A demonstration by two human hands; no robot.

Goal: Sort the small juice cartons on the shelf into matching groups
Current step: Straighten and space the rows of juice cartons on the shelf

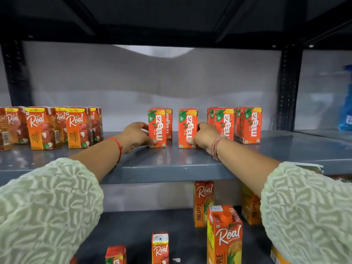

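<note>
On the grey shelf [171,168], both hands gripped upright Maaza cartons near the middle. The left hand [136,135] held one Maaza carton [157,128], thumb on its front lower corner and the fingers [143,125] wrapped round its left side; a second Maaza carton [169,123] stood just behind it. The right hand [205,137] held another Maaza carton [188,128], thumb on its front lower edge and fingers closed against its right side. The two held cartons stood side by side with a narrow gap between them. Toward the shelf's right end stood more Maaza cartons [250,125] in two front-and-back pairs. At the left end stood a cluster of Real litchi cartons [78,128]. On the lower shelf [133,229] stood Real pineapple cartons [225,235].
</note>
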